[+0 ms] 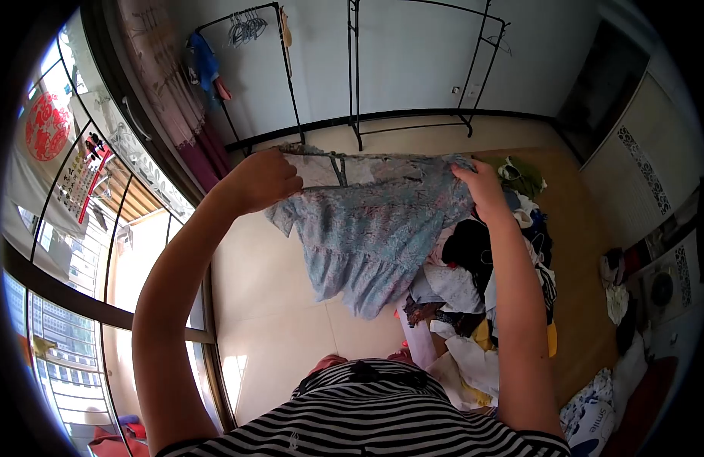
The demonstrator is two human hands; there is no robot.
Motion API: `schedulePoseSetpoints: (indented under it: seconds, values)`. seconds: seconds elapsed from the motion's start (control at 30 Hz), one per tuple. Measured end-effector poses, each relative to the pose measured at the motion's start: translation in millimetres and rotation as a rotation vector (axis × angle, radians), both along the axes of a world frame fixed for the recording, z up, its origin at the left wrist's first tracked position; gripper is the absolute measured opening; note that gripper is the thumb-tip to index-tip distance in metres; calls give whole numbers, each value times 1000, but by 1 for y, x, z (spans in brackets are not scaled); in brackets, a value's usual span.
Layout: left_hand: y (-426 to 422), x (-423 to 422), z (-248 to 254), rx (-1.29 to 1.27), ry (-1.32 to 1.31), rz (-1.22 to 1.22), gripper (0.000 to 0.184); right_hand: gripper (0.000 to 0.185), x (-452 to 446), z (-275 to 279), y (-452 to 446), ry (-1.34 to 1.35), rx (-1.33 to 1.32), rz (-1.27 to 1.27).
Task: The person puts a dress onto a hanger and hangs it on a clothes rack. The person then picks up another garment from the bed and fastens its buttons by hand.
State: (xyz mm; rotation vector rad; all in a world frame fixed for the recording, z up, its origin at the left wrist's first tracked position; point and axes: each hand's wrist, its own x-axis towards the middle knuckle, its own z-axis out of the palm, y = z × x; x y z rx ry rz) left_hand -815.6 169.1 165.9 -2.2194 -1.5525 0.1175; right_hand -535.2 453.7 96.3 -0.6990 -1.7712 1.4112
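Observation:
A blue-grey patterned garment point(367, 228) with a ruffled lower part hangs spread out in the air between my two hands. My left hand point(264, 180) is closed on its upper left corner, and my right hand point(481, 186) pinches its upper right corner. The neckline side is up, and the pale inside of the fabric shows there. Just right of the garment, below my right hand and forearm, lies a heap of mixed clothes point(451, 289), partly hidden by that arm.
Two black metal racks stand at the far wall, the left one point(291, 91) with hangers point(247, 27) and a blue garment point(205, 61). A barred window point(78, 190) is at the left. A brown mat point(588, 305) lies under the clothes, with white printed fabric point(592, 419) near its lower right.

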Motion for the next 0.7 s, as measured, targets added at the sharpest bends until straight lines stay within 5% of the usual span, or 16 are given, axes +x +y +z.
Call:
schedulePoseSetpoints:
  seconds: [0.2,0.33,0.47,0.57,0.7]
  values:
    - [-16,27,-29,272,-38,-198,22,25,70,-34,-35,7,-434,140]
    - [-16,55,-65,566,-187,-79,34,25,121,-99,-48,-71,-583,217]
    - [-3,101,-99,428,-366,116,35,27,162,-149,-70,40,-853,122]
    - [12,142,-144,371,-943,277,37,28,188,-185,-82,-32,-923,103]
    - [28,199,-162,227,-1671,166,32,25,225,-248,-73,-1,-953,124]
